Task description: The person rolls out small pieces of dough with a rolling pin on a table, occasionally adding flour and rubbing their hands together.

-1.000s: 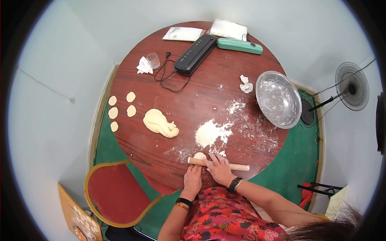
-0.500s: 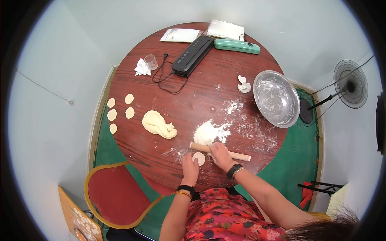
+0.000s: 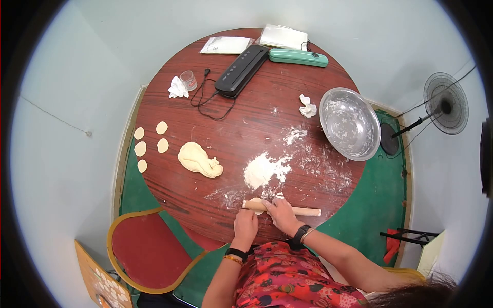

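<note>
Now the smooth, pale wooden rolling pin (image 3: pixel 305 211) is laid across the small, flat, round piece of cream dough (image 3: pixel 258 212), while half a second ago this piece was left uncovered, with the pin just beyond it. By this change, it seems, pressing of the dough is made possible again. The pin is pressed from above by the right hand (image 3: pixel 282 215), near its middle; whether the fingers are closed around it cannot be told. The left hand (image 3: pixel 246 224) is kept beside the pin's left end, with its fingers bent at the near edge of the dough; a pinch cannot be confirmed. Just beyond both hands, a loose heap of white flour (image 3: pixel 259 171) is seen on the round, red-brown wooden table (image 3: pixel 241 138). Farther left, a thick, smooth lump of yellowish dough (image 3: pixel 195 158) is placed.
</note>
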Available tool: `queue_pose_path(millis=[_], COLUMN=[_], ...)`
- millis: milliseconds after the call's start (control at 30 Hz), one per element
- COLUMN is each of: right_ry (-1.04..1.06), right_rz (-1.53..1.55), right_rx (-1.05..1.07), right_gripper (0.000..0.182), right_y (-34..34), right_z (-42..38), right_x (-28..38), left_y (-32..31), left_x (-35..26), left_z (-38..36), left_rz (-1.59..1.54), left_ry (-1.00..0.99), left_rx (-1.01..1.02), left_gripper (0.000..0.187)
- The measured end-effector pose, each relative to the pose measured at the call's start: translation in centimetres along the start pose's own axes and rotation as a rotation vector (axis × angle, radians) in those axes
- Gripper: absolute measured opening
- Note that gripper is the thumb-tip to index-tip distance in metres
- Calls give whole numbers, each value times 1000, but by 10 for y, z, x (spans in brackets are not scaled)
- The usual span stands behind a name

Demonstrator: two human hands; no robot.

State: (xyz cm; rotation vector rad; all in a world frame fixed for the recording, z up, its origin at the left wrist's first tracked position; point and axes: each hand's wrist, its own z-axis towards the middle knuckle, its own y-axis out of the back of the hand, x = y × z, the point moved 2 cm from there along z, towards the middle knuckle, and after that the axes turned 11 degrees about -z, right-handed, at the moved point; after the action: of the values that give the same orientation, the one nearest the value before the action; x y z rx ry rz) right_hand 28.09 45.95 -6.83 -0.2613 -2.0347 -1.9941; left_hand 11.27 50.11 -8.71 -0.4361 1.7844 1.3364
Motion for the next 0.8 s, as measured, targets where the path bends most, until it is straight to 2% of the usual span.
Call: queue_pose_path(millis=[33, 67, 233, 333, 500, 600, 733, 800], right_ry=[-37, -56, -121, -285, -68, -16, -162, -146], right_rz=[-23, -41, -202, -241, -187, -201, -227, -186], right_rx=[84, 40, -72, -37, -28, 10, -48, -69], right_gripper=[48, 49, 51, 48, 54, 55, 57, 58], right_y=[-4, -6, -1, 0, -16, -8, -5, 2], right_z=[-4, -6, 19, 41, -1, -17, 20, 34], right_x=[2, 3, -8, -19, 0, 13, -5, -16], left_y=[3, 5, 1, 1, 1, 2, 3, 6], left_x=[-7, -13, -9, -12, -13, -13, -7, -8], left_z=[-3, -5, -14, -13, -13, -15, -13, -4], left_rz=[13, 25, 86, 93, 115, 105, 90, 110], left_ry=[-102, -205, -184, -163, -144, -146, -134, -172], left_rx=[24, 49, 58, 68, 90, 93, 88, 43], left_gripper=[18, 20, 24, 24, 25, 28, 31, 31])
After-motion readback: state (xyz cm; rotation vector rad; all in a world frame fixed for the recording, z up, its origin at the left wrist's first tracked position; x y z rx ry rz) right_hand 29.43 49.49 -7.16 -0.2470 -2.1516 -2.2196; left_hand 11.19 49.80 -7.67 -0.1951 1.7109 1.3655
